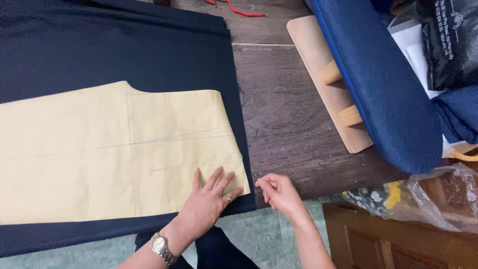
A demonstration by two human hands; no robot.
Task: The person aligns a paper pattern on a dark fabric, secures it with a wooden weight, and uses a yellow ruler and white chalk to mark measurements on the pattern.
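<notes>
The left hand (211, 197), fingers spread open, presses flat on the near right corner of a yellow paper pattern (109, 149); the pattern lies on dark navy fabric (99, 45) spread over the left of the dark wooden bench (289, 119); the right hand (279, 192) sits just right of the fabric's edge, fingertips pinched together, whether on anything I cannot tell; a blue padded board (383, 84) on a wooden base (323, 79) lies at the right; a red cord (239, 10) lies at the far edge.
</notes>
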